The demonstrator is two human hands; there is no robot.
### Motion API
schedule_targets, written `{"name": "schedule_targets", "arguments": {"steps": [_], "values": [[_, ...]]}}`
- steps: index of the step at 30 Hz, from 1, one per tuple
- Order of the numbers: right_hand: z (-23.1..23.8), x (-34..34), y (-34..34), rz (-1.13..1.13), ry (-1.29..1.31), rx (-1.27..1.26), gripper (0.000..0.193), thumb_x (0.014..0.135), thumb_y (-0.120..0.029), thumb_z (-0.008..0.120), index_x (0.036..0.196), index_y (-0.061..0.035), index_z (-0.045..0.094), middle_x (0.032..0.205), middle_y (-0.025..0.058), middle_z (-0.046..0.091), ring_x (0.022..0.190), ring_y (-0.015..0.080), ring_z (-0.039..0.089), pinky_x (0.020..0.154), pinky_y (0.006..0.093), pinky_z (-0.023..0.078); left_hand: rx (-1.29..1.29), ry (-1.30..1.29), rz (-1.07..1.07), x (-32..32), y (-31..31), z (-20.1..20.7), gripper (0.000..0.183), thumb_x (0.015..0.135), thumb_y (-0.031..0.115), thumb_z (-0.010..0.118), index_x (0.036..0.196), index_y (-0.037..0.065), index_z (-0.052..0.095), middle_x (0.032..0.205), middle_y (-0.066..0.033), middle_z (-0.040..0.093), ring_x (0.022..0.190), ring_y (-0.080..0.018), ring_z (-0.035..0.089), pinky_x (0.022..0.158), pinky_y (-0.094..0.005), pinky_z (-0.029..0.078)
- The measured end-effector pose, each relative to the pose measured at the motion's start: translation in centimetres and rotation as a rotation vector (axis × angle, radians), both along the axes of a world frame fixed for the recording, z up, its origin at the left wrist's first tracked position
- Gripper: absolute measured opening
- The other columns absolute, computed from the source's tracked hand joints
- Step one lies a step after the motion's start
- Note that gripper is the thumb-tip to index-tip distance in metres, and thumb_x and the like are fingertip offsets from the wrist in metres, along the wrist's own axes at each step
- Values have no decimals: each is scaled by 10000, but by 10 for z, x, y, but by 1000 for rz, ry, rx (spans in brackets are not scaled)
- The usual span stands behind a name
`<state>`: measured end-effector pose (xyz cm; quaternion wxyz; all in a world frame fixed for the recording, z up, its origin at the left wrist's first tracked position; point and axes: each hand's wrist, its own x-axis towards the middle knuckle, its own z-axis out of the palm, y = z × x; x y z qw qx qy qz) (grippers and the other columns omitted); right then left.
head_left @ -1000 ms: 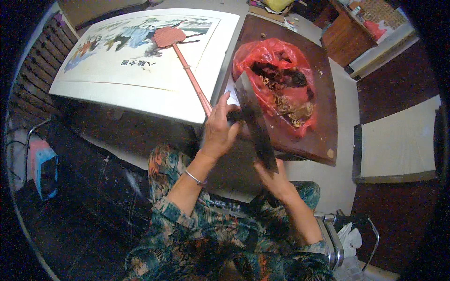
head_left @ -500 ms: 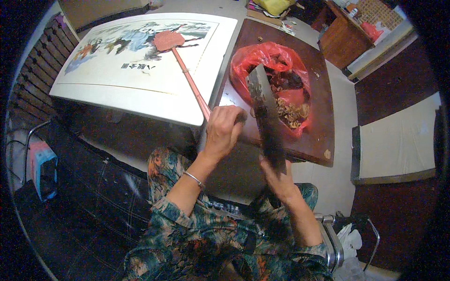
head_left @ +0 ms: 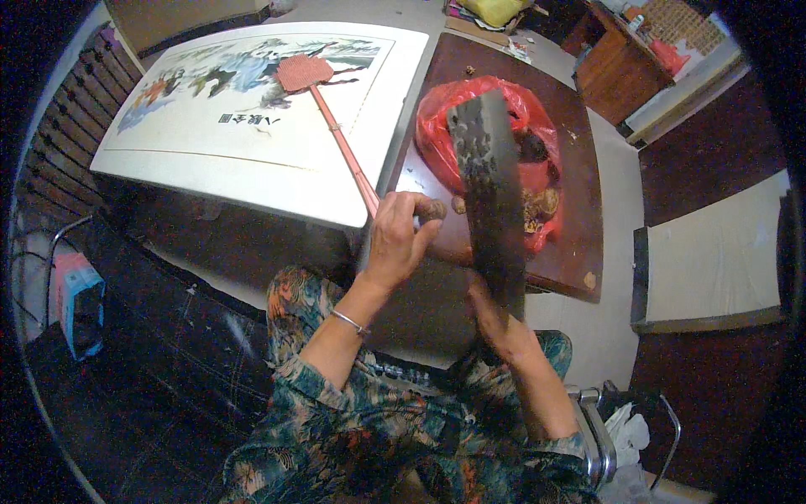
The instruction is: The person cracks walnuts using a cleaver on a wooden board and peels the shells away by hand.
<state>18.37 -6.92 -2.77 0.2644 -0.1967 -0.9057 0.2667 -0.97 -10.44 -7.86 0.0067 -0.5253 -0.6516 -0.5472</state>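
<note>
I'm looking down and the cleaver (head_left: 491, 197) blocks a good part of the red plastic bag (head_left: 512, 134), so I can only make out scraps of the brown pieces (head_left: 541, 206) lying on it. The cleaver's handle is buried inside my right hand (head_left: 495, 323), fingers wrapped shut around it, blade raised and tilted over the near half of the dark wooden board (head_left: 579, 193). My left hand (head_left: 399, 239) sits at the board's near left corner, fingers curled and pinching a small brown lump (head_left: 433, 210) between thumb and fingertips; what the lump is, I cannot tell. Just beside that hand runs the stick of a red fly swatter (head_left: 323, 113), its head lying on the white table top with a painted picture (head_left: 252, 101), its lower end hidden behind my fingers. The board's far right edge bends away into shadow.
</note>
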Motion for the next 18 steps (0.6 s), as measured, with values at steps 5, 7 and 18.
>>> {"name": "schedule_targets", "arguments": {"steps": [5, 7, 18], "values": [[2, -13, -7, -50, -151, -394, 163, 852, -58, 579, 998, 12, 564, 807, 173, 612, 671, 281, 603, 627, 357, 474, -35, 79, 83, -2, -2, 0, 261, 766, 147, 680, 921, 14, 517, 864, -127, 551, 804, -299, 550, 708, -376, 459], [1, -13, -5, -9, -37, -276, 153, 858, -68, 576, 986, 16, 566, 769, 168, 606, 655, 271, 598, 622, 356, 474, -5, 49, 60, -3, -1, -1, 251, 771, 147, 667, 915, 8, 515, 869, -131, 544, 795, -304, 543, 705, -383, 455], [9, -1, -11, -232, -2, -567, 211, 893, -200, 572, 820, -2, 581, 627, 72, 545, 560, 156, 491, 534, 336, 416, -181, 303, 86, 1, -18, 17, 453, 710, 96, 674, 1131, 23, 522, 1035, -150, 524, 954, -335, 501, 844, -405, 409]]}}
